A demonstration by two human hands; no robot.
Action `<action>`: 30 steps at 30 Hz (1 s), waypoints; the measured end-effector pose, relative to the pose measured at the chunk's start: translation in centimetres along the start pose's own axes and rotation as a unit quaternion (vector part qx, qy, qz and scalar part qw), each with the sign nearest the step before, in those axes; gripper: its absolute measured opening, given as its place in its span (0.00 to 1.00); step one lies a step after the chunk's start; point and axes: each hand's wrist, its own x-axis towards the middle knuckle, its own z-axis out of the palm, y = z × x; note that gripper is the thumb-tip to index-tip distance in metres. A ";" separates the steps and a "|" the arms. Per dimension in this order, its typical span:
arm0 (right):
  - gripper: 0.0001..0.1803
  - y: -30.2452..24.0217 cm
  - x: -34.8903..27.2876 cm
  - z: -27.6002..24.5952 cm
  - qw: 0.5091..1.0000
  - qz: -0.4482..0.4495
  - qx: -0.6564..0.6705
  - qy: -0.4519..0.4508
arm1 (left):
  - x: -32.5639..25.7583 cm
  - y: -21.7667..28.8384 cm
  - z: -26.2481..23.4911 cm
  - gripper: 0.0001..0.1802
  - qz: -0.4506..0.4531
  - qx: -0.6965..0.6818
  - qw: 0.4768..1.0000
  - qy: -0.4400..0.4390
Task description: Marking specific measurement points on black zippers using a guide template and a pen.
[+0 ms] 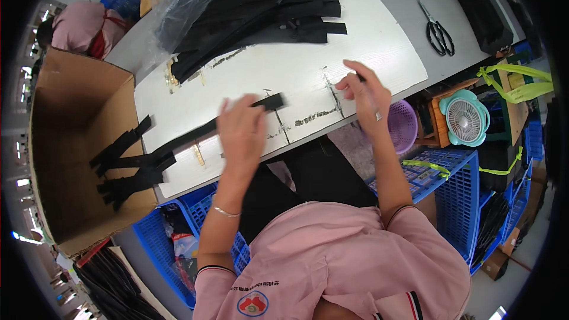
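A long black strip, which looks like a zipper (195,133), lies slantwise across the white board (308,77). Over its right part is my left hand (242,133), blurred, so its grip on the strip cannot be made out. The strip's right end (271,102) pokes out past the fingers, near a dark line drawn on the board. My right hand (367,92) hovers over the board's right part, apart from the strip. Its fingers are curled in around a small dark object, mostly hidden. At the back a pile of black zippers (267,15) lies partly under clear plastic.
An open cardboard box (77,101) stands left, with black strips (133,160) over its edge. Black-handled scissors (438,35) lie back right. Beyond the front edge are a purple basket (403,127), a turquoise fan (465,118) and blue crates (444,195). Another person (86,26) is far left.
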 end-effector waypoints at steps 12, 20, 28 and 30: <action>0.31 1.6 -4.9 0.4 0.898 -0.256 -0.347 -0.094 | -3.6 4.6 0.8 0.33 -0.040 -0.017 0.994 -0.103; 0.31 3.9 -4.0 -3.8 0.837 -0.283 -0.468 -0.024 | -8.3 2.0 -4.0 0.37 -0.155 0.073 0.981 -0.093; 0.18 2.4 -3.3 -2.3 0.847 -0.240 -0.474 -0.002 | -10.6 -0.6 -6.3 0.42 -0.193 0.084 0.977 -0.040; 0.16 1.2 -3.1 -1.9 0.855 -0.209 -0.475 -0.003 | -10.7 -0.8 -6.0 0.42 -0.190 0.074 0.979 -0.024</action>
